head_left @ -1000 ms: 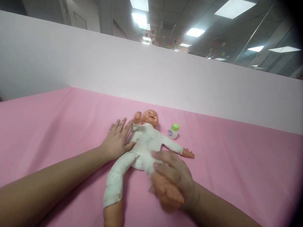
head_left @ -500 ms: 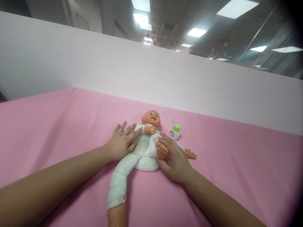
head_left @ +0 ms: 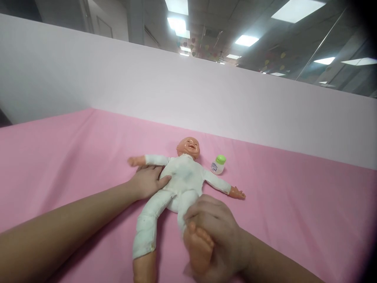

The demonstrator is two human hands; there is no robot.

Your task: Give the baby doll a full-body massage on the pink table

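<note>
A baby doll (head_left: 181,179) in a white suit lies on its back on the pink sheet (head_left: 73,149), head toward the far wall, both arms spread out. My left hand (head_left: 147,181) rests against the doll's side under its arm, thumb on the torso, fingers tucked beneath. My right hand (head_left: 216,232) is closed round the doll's near leg, with the bare foot (head_left: 198,247) sticking out toward me. The other leg lies straight on the sheet.
A small white bottle with a green cap (head_left: 218,164) stands on the sheet just right of the doll's head. A pale partition wall (head_left: 176,86) runs along the far edge of the sheet.
My right hand has pulled the doll's leg down from over its belly toward me. The doll's left-side arm swung out flat, and my left hand slid beneath it.
</note>
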